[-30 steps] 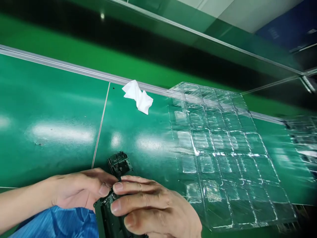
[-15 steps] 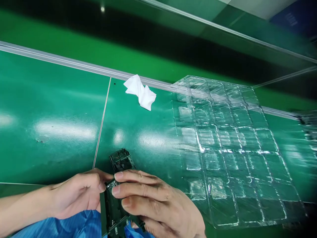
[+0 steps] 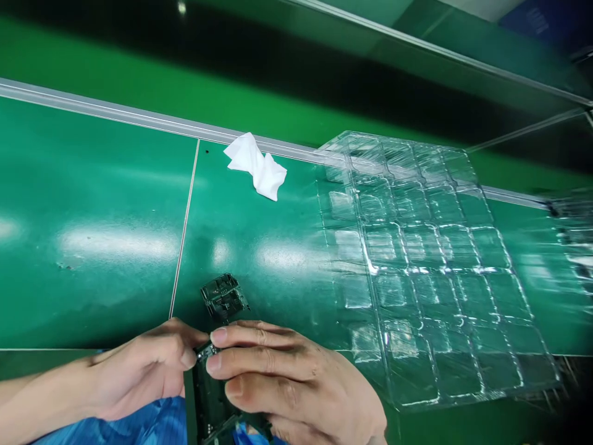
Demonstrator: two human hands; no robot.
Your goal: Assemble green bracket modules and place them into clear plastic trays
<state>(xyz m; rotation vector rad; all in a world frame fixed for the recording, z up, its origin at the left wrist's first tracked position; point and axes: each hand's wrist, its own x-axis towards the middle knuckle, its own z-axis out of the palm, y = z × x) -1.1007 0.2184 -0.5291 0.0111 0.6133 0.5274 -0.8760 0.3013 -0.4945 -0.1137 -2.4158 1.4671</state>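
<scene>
A dark plastic housing point(image 3: 214, 395) with a hollow inside is held between both hands at the bottom of the view. My left hand point(image 3: 148, 368) pinches its upper left edge with thumb and fingers. From the right, my right hand point(image 3: 296, 377) lays its fingers over the housing's upper and right side; the thumb is hidden. Just beyond the fingertips, a smaller dark moulded part point(image 3: 225, 296) rests on the green table point(image 3: 125, 296). The lower end of the housing is cut off by the frame.
A clear plastic tray point(image 3: 445, 272) with many compartments covers the right side of the table. A crumpled white cloth or tissue point(image 3: 257, 167) lies near the silver rail point(image 3: 162, 125) at the back. Blurred objects stand at the far right edge. Blue clothing point(image 3: 125, 426) shows below my left hand.
The view has shifted slightly, so table items sit a little higher and further left. Both hands keep their hold on the housing, which appears slightly lower relative to the small part.
</scene>
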